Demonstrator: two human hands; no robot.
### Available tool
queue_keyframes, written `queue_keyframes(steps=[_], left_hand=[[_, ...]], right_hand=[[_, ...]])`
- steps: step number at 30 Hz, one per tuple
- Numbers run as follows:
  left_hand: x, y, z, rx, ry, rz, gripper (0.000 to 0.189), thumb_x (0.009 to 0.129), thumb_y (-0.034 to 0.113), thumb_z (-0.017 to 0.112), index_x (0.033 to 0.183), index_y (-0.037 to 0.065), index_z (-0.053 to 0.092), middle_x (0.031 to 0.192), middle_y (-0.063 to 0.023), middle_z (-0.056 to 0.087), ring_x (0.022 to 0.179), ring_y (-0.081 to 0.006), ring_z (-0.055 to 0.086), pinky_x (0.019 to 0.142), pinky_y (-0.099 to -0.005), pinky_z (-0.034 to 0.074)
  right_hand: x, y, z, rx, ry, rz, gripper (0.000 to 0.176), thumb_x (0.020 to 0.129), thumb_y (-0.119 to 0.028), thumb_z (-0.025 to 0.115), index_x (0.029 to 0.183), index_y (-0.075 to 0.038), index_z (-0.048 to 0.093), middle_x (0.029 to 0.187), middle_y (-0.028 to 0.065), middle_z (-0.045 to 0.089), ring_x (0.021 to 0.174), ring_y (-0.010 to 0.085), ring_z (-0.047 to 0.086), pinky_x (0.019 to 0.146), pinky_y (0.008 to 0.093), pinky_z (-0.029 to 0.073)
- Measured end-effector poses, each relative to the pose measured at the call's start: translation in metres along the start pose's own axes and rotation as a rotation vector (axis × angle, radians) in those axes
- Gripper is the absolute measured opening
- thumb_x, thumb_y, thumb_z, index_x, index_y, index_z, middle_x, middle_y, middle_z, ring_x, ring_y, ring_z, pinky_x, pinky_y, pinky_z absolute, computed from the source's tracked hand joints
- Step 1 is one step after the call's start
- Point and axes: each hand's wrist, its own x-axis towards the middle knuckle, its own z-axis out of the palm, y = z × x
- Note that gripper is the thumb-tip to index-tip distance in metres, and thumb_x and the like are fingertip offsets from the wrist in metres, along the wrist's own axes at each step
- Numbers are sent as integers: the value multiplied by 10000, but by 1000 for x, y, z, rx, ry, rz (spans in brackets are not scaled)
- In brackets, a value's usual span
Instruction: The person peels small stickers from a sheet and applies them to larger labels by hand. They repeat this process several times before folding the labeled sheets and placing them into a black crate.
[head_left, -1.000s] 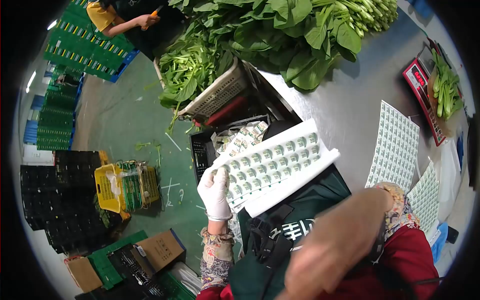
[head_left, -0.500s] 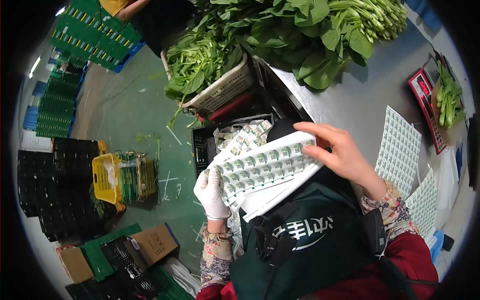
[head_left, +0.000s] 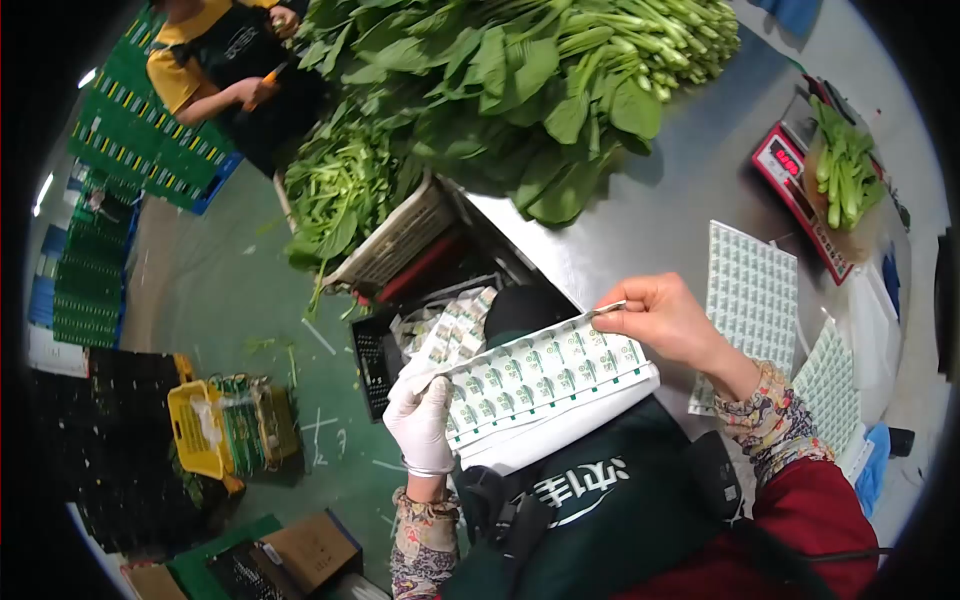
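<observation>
A white sheet of green printed stickers (head_left: 540, 372) stretches between my two hands, above my dark apron. My left hand (head_left: 420, 425), in a white glove, pinches the sheet's left end with thumb and fingers. At the upper right corner, my bare right hand (head_left: 665, 318) grips the sheet's edge between thumb and fingertips. White backing paper (head_left: 560, 428) hangs below the printed rows. Behind the left end, crumpled sticker strips (head_left: 455, 330) lie in a black crate (head_left: 372, 370).
Leafy greens (head_left: 500, 90) are heaped on the metal table (head_left: 690, 165). A red scale (head_left: 800, 190) holds a bunch of greens (head_left: 848, 165). More sticker sheets (head_left: 752, 295) lie right. A co-worker (head_left: 235, 75) with an orange-handled tool stands beyond a beige crate (head_left: 390, 240).
My right hand has moved from lying over the sheet's end to pinching its upper corner. The sheet is stretched flatter. The view has shifted, showing more of the co-worker.
</observation>
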Motion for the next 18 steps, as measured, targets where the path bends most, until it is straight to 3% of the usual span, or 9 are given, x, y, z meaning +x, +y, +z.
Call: queue_keyframes(steps=[2,5,6,9,10,13,14,17,18], left_hand=[[8,-4,12,2,-36,-101,71,824,48,666,819,-22,659,741,2,603,616,-41,482,569,-183,384],[18,-16,43,-13,-119,-214,94,826,55,666,778,-26,664,703,21,590,606,-35,473,557,-185,374],[23,-20,54,-13,-151,-244,106,830,64,666,770,-23,665,697,27,591,607,-33,473,554,-186,373],[27,-23,89,-81,-237,-261,131,841,91,663,766,-15,657,700,46,576,632,-20,462,561,-177,363],[29,-29,96,-81,-278,-273,129,844,91,660,771,-15,658,709,45,579,638,-20,466,567,-174,366],[33,-36,113,-20,-346,-314,131,852,102,658,794,-15,666,739,34,603,649,-21,482,578,-167,377],[33,-40,120,-58,-350,-325,132,853,106,658,801,-15,667,743,32,606,649,-21,483,579,-168,379],[37,-38,133,-76,-361,-352,136,854,116,661,827,-17,667,756,22,617,647,-22,486,586,-169,393],[37,-38,135,-103,-362,-374,136,854,116,661,827,-17,666,756,22,616,648,-22,486,588,-169,394]], right_hand=[[-9,-1,-15,-92,57,18,230,839,-149,656,685,20,630,495,12,535,464,32,484,443,213,371],[-19,1,-38,-93,119,128,277,834,-176,666,642,14,602,477,26,535,405,58,466,405,233,353],[-20,1,-48,-169,110,186,328,838,-235,652,638,15,586,493,37,540,427,114,493,438,274,393],[-12,29,-90,-572,93,-11,306,843,-288,622,747,2,619,516,47,526,481,169,522,510,314,441],[-12,32,-100,-625,120,-74,326,844,-329,596,971,-29,609,676,73,564,623,223,558,613,340,460],[5,27,-110,-831,148,-356,391,852,-315,583,1147,-64,533,849,91,576,750,230,575,665,334,462],[13,26,-110,-877,46,-382,365,877,-318,557,1141,-72,505,947,102,558,847,265,571,721,353,468],[44,45,-106,-938,-167,-614,297,897,-332,529,1033,-69,513,894,96,562,833,280,579,692,380,483],[52,45,-106,-939,-246,-600,287,907,-351,506,954,-69,492,846,101,565,803,287,583,637,397,482]])
